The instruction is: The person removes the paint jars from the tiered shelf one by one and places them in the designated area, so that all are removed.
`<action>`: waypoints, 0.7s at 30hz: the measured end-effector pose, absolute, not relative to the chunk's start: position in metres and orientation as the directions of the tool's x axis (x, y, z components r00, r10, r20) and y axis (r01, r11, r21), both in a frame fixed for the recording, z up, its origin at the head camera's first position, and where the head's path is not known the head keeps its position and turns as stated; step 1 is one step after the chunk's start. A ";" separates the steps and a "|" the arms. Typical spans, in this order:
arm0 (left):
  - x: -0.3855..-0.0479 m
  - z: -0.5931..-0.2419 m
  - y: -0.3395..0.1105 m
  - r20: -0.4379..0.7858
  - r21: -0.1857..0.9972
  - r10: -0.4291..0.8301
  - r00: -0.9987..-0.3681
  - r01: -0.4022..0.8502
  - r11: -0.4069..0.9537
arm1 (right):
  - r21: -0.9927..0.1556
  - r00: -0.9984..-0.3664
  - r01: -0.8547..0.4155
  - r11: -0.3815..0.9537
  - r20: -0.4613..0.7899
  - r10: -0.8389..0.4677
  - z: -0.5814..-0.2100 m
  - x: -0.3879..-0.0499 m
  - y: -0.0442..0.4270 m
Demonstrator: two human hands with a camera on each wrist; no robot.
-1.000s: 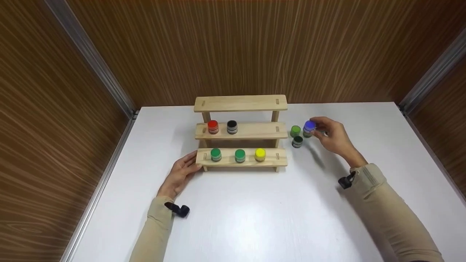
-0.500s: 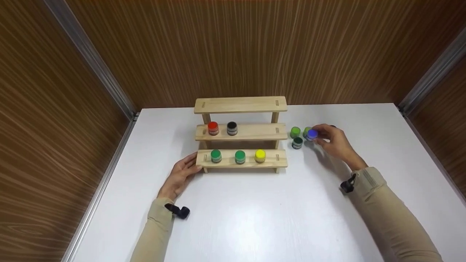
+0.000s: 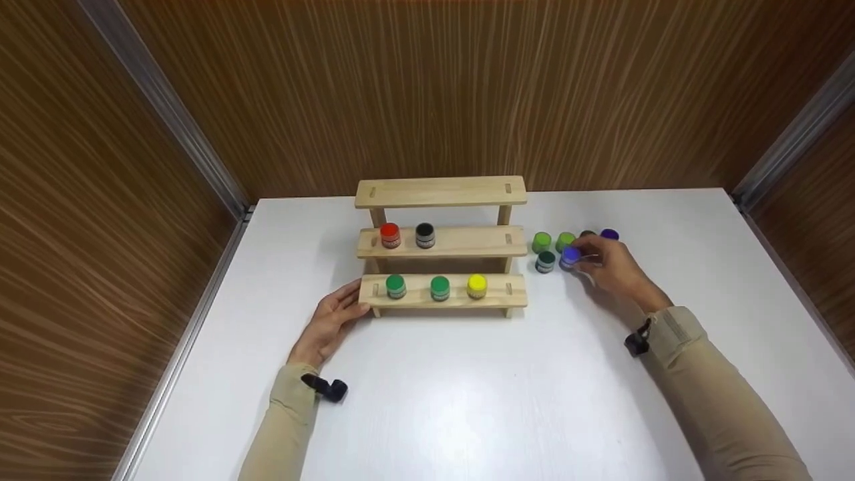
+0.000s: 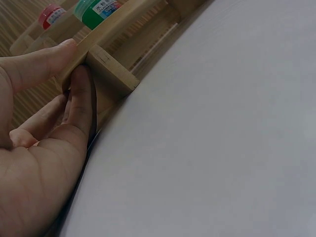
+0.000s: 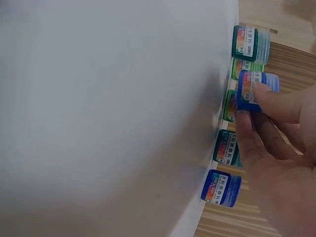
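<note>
My right hand [image 3: 613,270] pinches a blue-lidded paint jar [image 3: 570,258] between thumb and fingers, right of a dark green paint jar [image 3: 545,262]. In the right wrist view, thumb and fingertips press the sides of this blue jar [image 5: 249,91]. Two light green jars [image 3: 542,242] stand just behind. A purple-lidded jar [image 3: 609,234] and a dark-lidded jar, partly hidden by the hand, are farther right. My left hand [image 3: 330,324] grips the left end of the three-step wooden rack [image 3: 407,300]; the left wrist view has its thumb over the lowest board, fingers beneath.
On the lowest step stand two green jars [image 3: 439,288] and a yellow one [image 3: 477,286]. Red [image 3: 390,235] and black [image 3: 425,235] jars occupy the middle step. Wood-grain panels [image 3: 454,87] enclose the white table [image 3: 427,401] at the back and sides.
My right hand has brought the blue jar toward the table's front, beside the dark green jar. A light green jar and the purple lid have come into sight. My left hand stays put.
</note>
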State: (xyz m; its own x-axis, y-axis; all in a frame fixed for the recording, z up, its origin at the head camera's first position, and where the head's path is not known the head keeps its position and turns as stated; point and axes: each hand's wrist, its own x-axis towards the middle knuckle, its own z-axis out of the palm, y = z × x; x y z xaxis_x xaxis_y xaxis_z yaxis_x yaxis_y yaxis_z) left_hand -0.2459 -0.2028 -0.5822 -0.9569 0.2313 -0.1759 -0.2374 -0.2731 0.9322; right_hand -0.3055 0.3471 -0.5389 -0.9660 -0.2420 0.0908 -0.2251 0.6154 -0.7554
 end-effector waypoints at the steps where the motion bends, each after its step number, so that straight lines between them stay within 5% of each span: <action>1: -0.246 -0.582 -0.203 -0.176 0.931 0.231 -0.957 -0.238 -0.276 | -0.751 -0.967 -0.219 0.623 0.081 -0.242 -0.539 -0.306 0.347; 21: -0.247 -0.583 -0.203 -0.182 0.928 0.234 -0.955 -0.245 -0.280 | -0.740 -0.964 -0.181 0.648 0.004 -0.265 -0.527 -0.308 0.344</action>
State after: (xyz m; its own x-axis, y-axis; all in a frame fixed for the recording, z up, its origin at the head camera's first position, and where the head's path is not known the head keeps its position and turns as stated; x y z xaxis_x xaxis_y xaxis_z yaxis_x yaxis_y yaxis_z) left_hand -0.2466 -0.2033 -0.5833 -0.9552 0.2337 -0.1818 -0.2452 -0.2803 0.9281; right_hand -0.3075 0.3441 -0.5268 -0.9642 -0.2652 0.0037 -0.1811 0.6479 -0.7399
